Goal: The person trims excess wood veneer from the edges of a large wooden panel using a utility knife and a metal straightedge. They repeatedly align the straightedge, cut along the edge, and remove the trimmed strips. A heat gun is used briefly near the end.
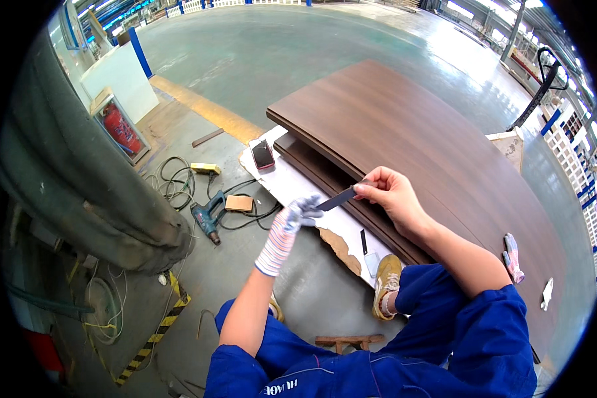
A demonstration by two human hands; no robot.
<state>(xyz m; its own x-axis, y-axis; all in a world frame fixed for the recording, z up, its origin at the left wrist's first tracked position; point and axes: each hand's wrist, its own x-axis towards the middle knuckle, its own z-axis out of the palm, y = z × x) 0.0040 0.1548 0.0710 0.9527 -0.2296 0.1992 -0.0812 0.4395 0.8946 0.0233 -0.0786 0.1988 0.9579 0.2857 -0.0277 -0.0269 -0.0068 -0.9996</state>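
Observation:
Between my two hands stretches a short dark flat strip point(337, 199), perhaps edge banding. My left hand point(302, 211), in a white striped glove with grey fingers, is closed on its lower left end. The bare fingers of my right hand point(393, 192) pinch the other end between thumb and forefinger. The strip is above the near edge of stacked dark brown wood panels point(391, 113), whose upper panel overhangs a gap. Below the hands, a scraper-like tool with a black handle point(363, 241) and a pale flat piece point(372, 264) lie on white sheeting point(292, 186).
A phone point(262, 154) rests on the sheeting's corner. On the floor to the left are a heat gun point(207, 215), a tan block point(239, 203), a yellow power strip point(205, 168) and coiled cables. A loose glove point(512, 257) lies on the panel. A wrapped column point(93, 152) stands at left.

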